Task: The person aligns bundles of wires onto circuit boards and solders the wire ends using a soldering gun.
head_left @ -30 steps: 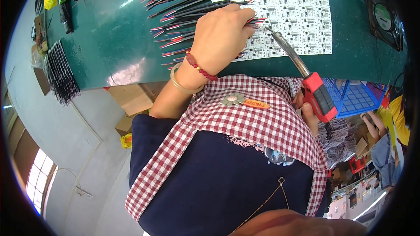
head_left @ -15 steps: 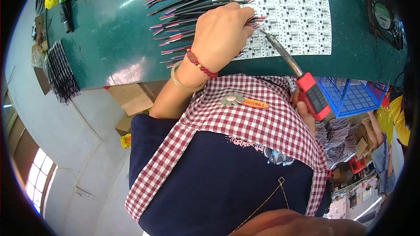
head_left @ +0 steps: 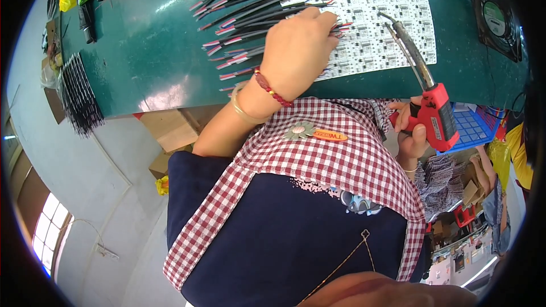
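My left hand [head_left: 298,51] is closed at the left edge of a white circuit board panel [head_left: 392,51]. It pinches a thin black cable whose bared red and white wire ends [head_left: 344,26] stick out past the fingers; the fingertips are partly hidden. Several more black cables [head_left: 244,40] lie in a row beside it, their ends over the panel. My right hand [head_left: 410,136] grips a red soldering gun [head_left: 438,116] by its handle. The gun's metal barrel points up over the panel, and its tip is apart from the left hand.
A black square fan [head_left: 496,20] stands at the right on the green table [head_left: 153,34]. Below the table's right edge is a blue plastic crate [head_left: 472,128]. A cable bundle [head_left: 81,94] hangs over the edge at the left. Another person's arm [head_left: 482,167] shows at the far right.
The soldering gun has swung right, its tip moving away from the wire ends at my left fingers. More of my right hand shows. My left hand has shifted slightly right.
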A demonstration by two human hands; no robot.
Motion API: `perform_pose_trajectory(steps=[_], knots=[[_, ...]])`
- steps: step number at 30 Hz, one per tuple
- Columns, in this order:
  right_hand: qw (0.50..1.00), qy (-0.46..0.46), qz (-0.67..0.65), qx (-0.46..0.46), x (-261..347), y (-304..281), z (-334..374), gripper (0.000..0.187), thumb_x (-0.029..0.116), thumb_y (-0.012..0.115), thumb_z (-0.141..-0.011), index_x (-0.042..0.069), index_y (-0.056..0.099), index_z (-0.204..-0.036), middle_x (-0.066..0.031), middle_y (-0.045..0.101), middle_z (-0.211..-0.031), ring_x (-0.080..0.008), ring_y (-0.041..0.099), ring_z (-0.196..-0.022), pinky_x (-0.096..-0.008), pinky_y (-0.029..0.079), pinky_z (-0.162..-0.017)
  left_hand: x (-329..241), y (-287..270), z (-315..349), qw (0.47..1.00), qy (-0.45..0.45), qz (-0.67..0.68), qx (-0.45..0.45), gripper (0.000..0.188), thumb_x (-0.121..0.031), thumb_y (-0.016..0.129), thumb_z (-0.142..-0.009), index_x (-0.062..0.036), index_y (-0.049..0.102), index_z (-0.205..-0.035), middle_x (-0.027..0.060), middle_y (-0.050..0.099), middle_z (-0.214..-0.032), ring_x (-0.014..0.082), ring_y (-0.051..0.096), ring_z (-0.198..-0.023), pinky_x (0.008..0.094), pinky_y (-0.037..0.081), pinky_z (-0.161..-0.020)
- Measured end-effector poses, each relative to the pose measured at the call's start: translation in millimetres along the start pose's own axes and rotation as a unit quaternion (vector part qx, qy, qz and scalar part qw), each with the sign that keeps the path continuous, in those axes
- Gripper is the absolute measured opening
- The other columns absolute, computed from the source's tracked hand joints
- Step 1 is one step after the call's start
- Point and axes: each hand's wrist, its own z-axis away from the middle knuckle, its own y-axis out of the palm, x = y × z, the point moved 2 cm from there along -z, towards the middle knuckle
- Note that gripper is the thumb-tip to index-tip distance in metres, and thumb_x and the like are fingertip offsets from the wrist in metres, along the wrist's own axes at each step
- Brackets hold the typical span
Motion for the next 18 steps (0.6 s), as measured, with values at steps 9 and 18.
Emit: perform_pose_trajectory(steps=[9,18], knots=[[1.0,0.007,-0.025,0.001,-1.7,-12.5,7.5,0.06,0.046,0.052,-0.091,-0.005,0.044,-0.12,-0.0022,0.045,-0.06,-0.0123,0.046,-0.05,-0.0404,0.051,-0.075,3.5,-9.5,10.8,0.988,0.028,0.064,-0.135,0.013,-0.01,0.062,-0.084,-0.0039,0.053,-0.091,0.014,0.055,-0.089,0.0367,0.057,-0.067,0.0431,0.047,-0.059],[0.999,0.018,-0.026,0.025,-6.0,-22.7,14.3,0.06,0.047,0.055,-0.09,-0.005,0.046,-0.12,-0.0018,0.045,-0.059,-0.0125,0.046,-0.048,-0.0352,0.049,-0.064,-28.9,-8.0,24.3,0.995,-0.033,0.093,-0.032,0.013,-0.011,0.065,-0.078,-0.002,0.055,-0.077,0.0158,0.062,-0.073,0.0338,0.062,-0.066,0.0416,0.048,-0.056]])
